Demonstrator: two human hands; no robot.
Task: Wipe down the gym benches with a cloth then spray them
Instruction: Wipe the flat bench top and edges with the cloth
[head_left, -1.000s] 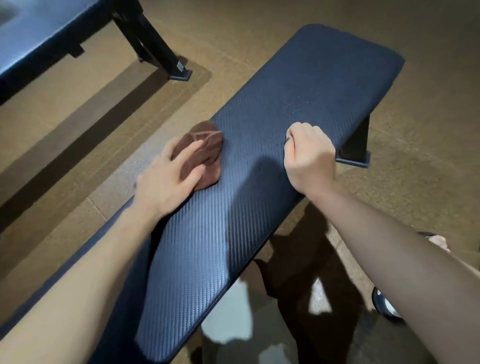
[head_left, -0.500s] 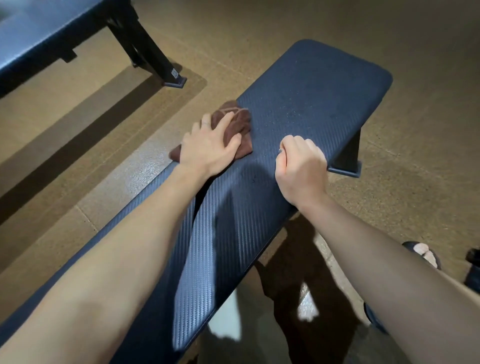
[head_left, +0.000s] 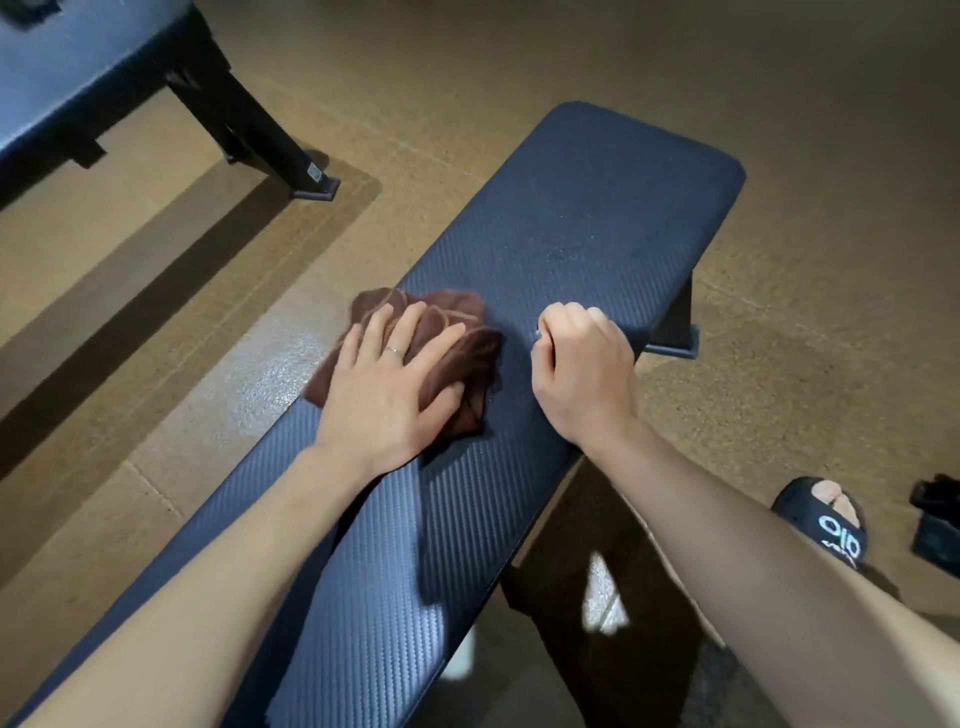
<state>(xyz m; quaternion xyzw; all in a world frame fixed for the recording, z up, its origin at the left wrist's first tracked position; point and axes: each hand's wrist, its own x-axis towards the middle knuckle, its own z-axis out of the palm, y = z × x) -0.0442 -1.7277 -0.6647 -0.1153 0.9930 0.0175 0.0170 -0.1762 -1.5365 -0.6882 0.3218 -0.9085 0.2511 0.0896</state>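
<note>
Your left hand lies flat with its fingers spread and straight, pressing down on the brown cloth. The cloth is bunched under your palm and shows past your fingertips and beside your thumb. It sits on the left edge of the dark blue bench, with one corner hanging over that edge. There is a ring on one finger of this hand.

Just right of the cloth, your right hand is curled into a fist resting on the bench pad near its right edge. Whether something small is pinched inside the fist, you cannot tell from here.

Beyond your knuckles, the bench's black leg stands on the tan floor. Down beside your right forearm is a foot in a black slide sandal. Far up and left of your left hand stands a second bench with its black frame.
</note>
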